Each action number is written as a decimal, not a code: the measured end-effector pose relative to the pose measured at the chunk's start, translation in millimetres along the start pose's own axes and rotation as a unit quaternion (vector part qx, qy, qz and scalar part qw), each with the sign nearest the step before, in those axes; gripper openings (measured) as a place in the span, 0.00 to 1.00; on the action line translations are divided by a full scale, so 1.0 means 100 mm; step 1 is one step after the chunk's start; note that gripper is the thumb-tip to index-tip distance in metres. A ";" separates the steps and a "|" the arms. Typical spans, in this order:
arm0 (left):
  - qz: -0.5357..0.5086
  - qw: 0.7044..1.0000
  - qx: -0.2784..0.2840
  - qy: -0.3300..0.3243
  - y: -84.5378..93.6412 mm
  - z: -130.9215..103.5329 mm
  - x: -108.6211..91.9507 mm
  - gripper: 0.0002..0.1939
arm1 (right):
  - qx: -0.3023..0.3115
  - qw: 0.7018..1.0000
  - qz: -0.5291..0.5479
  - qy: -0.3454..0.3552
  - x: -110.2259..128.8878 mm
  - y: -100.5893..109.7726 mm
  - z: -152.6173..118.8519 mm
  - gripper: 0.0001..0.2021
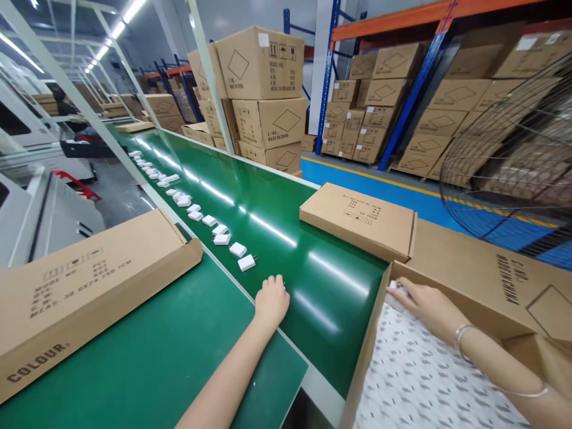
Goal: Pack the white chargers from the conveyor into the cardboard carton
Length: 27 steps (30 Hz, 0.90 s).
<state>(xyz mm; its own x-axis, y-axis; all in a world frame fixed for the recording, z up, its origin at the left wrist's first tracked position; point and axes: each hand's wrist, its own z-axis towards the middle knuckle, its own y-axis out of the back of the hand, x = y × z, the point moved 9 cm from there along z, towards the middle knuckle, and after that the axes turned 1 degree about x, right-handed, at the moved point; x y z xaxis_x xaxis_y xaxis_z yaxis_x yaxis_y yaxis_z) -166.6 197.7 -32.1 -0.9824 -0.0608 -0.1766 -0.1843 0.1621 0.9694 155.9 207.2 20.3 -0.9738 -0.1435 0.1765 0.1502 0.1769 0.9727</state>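
Note:
My left hand [272, 302] is over the green conveyor belt, its fingers curled closed; a small metal prong pokes out beside them, and the charger they hold is mostly hidden. White plug chargers, one of them [246, 263] just beyond this hand, lie in a loose line along the belt's left side. My right hand [422, 300] reaches into an open cardboard carton [369, 351] and pinches a white charger [395, 288] at its far left corner. Tightly packed rows of white chargers [415, 369], dark prongs upward, fill the carton below that hand.
A flat closed carton [357, 217] lies across the belt's far right edge. Another carton [89, 286] rests on the green side table to the left. Stacked cartons [268, 89], a wire fan guard [504, 155] and racks stand beyond. Machines line the left.

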 end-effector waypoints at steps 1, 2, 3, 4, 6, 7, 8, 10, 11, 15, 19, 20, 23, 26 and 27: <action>-0.004 1.000 0.018 0.000 -0.03 0.00 0.01 0.13 | 0.031 0.999 0.020 0.006 0.03 -0.09 -0.02 0.23; -0.006 1.000 0.026 0.000 -0.04 0.00 0.01 0.13 | 0.062 0.997 0.047 0.006 0.05 -0.17 -0.05 0.23; -0.005 1.000 0.025 0.001 -0.04 0.00 0.01 0.12 | 0.086 0.994 0.073 0.003 0.05 -0.23 -0.07 0.24; -0.005 1.000 0.023 0.005 -0.03 -0.01 0.01 0.12 | 0.096 0.991 0.093 -0.003 0.04 -0.25 -0.09 0.24; -0.010 0.999 0.028 0.017 -0.03 -0.03 0.00 0.11 | 0.098 0.988 0.120 -0.018 -0.02 -0.27 -0.12 0.26; -0.014 0.999 0.035 0.023 -0.04 -0.04 0.01 0.11 | 0.094 0.987 0.128 -0.026 -0.06 -0.28 -0.14 0.27; -0.016 0.998 0.045 0.027 -0.04 -0.05 0.01 0.10 | 0.087 0.987 0.130 -0.033 -0.10 -0.29 -0.15 0.28; -0.015 0.998 0.061 0.026 -0.01 -0.04 0.02 0.10 | 0.068 0.989 0.124 -0.045 -0.19 -0.34 -0.17 0.28; -0.012 0.998 0.063 0.023 0.04 -0.02 0.04 0.10 | 0.060 0.990 0.119 -0.052 -0.24 -0.37 -0.17 0.29; 0.049 0.998 -0.003 0.036 0.44 0.15 0.29 0.11 | 0.043 0.990 0.113 -0.066 -0.34 -0.46 -0.16 0.30; 0.101 0.991 -0.040 0.075 0.64 0.40 0.56 0.14 | 0.024 0.987 0.142 -0.068 -0.30 -0.40 -0.17 0.31; 0.099 0.992 -0.026 0.075 0.60 0.47 0.58 0.14 | 0.018 0.986 0.148 -0.075 -0.28 -0.37 -0.17 0.31; 0.088 0.994 0.022 0.068 0.42 0.63 0.58 0.13 | 0.009 0.984 0.151 -0.088 -0.25 -0.31 -0.19 0.30; 0.081 0.993 0.050 0.071 0.30 0.70 0.54 0.13 | 0.019 0.984 0.151 -0.087 -0.21 -0.32 -0.18 0.32; 0.079 0.993 0.054 0.075 0.29 0.71 0.52 0.13 | 0.022 0.985 0.151 -0.086 -0.20 -0.32 -0.18 0.32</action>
<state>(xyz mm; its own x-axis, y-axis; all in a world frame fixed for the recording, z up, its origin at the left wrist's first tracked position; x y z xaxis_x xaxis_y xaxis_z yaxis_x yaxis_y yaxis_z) -225.5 268.9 -25.2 -0.9853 -0.1707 0.0110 -0.0389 0.2863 0.9574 173.6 187.1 -12.0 -0.9011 0.0884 0.4245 0.4332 0.2280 0.8720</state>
